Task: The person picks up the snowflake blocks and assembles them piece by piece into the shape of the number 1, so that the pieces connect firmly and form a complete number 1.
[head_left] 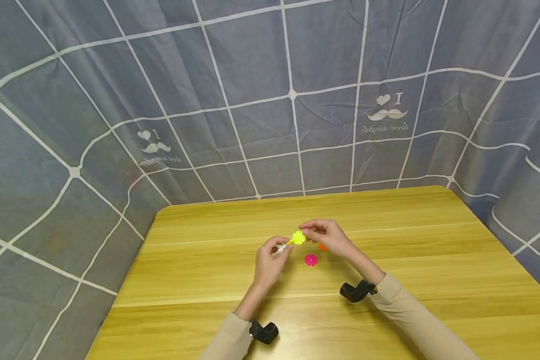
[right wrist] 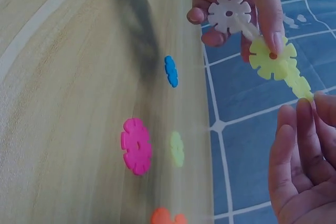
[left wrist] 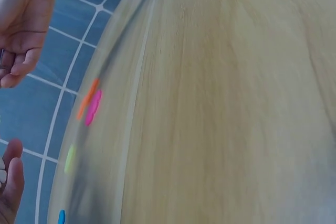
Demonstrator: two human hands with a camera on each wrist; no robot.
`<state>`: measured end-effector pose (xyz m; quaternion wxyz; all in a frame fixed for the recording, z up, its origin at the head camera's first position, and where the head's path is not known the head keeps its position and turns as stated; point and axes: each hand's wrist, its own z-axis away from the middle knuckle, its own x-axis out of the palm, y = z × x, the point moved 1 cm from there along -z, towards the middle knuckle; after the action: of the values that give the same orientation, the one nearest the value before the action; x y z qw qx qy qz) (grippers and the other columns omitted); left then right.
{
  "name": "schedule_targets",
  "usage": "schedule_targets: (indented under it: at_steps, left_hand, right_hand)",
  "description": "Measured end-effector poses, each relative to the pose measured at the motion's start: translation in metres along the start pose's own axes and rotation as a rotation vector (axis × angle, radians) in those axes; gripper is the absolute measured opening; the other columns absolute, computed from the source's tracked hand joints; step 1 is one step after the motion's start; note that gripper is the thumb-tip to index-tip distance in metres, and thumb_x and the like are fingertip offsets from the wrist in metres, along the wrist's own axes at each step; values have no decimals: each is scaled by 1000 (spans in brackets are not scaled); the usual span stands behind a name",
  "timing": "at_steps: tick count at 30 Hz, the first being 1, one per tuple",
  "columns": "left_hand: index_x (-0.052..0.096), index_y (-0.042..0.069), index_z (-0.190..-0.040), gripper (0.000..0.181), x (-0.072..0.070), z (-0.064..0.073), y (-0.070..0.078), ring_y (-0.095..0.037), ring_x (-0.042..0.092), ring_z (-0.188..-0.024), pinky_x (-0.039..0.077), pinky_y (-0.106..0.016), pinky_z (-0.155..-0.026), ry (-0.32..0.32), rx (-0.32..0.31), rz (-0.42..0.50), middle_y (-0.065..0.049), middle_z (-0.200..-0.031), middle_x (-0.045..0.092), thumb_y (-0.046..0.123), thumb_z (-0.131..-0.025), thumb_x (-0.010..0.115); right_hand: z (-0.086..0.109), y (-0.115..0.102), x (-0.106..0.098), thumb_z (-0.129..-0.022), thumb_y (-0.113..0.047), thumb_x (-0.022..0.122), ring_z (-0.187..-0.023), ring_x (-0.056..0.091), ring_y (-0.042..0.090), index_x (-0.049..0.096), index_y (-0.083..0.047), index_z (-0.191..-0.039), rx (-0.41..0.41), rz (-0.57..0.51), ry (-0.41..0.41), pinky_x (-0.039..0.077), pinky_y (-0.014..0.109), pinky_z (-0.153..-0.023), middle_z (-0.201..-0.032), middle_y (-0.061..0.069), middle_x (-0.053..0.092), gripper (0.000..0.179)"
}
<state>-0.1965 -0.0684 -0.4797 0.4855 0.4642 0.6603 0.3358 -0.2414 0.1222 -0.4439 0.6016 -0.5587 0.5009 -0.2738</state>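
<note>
My left hand (head_left: 270,264) pinches a short chain of interlocking notched plastic discs. In the right wrist view, the chain has a white disc (right wrist: 229,13) at one end, a pale disc seen edge-on, then a yellow disc (right wrist: 266,65) with the left thumb pressed on its face. Another yellow disc (right wrist: 299,85) slots into it at an angle. My right hand (head_left: 330,237) pinches the outer edge of that end disc with thumb and fingertips. Both hands hold the chain above the table. In the left wrist view the chain is mostly out of frame.
Loose discs lie on the wooden table (head_left: 198,280): a pink disc (head_left: 311,260), an orange disc (head_left: 322,246), a blue disc (right wrist: 171,71) and a yellow-green disc (right wrist: 177,149). Behind the table's far edge hangs a grey checked curtain (head_left: 252,130). Black wrist cameras sit on both forearms.
</note>
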Motion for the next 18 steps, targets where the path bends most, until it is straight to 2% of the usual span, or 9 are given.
schedule_targets:
  at_steps: [4, 9, 14, 16, 18]
  left_hand:
    - [70, 8, -96, 14, -4, 0, -3, -11, 56, -73, 44, -21, -71, 12, -39, 24, -10, -82, 71, 20, -89, 69]
    - [68, 1, -96, 14, -9, 0, -2, -18, 60, -74, 44, -19, -69, 12, -72, 62, -19, -84, 71, 13, -89, 69]
    - [65, -6, -96, 15, -19, 5, 20, -17, 62, -69, 50, -19, -59, -17, -95, 104, -24, -87, 67, 7, -89, 66]
    - [65, -6, -96, 14, -22, 7, 28, -21, 64, -68, 53, -23, -56, -12, -98, 121, -24, -88, 66, 6, -89, 66]
    - [65, -6, -95, 14, -23, 8, 29, -30, 66, -68, 54, -25, -55, 0, -100, 130, -25, -87, 66, 6, -89, 67]
  right_hand:
    - [-3, 4, 2, -96, -12, 58, -87, 66, 29, 63, 8, -115, 6, 7, 2, 56, 44, -79, -106, 26, 67, 28]
    - [-8, 11, 4, -95, -12, 59, -86, 64, 33, 64, 7, -114, -1, 57, 11, 56, 43, -76, -104, 27, 67, 28]
    - [-14, 17, 7, -93, -12, 62, -83, 62, 22, 67, 3, -111, 3, 161, 26, 54, 29, -72, -99, 20, 69, 24]
    - [-17, 18, 8, -92, -10, 62, -82, 61, 18, 67, 3, -110, 3, 202, 28, 52, 24, -70, -97, 16, 69, 23]
    - [-21, 21, 9, -91, -9, 63, -81, 60, 16, 67, 2, -110, 14, 235, 20, 50, 22, -70, -93, 14, 69, 23]
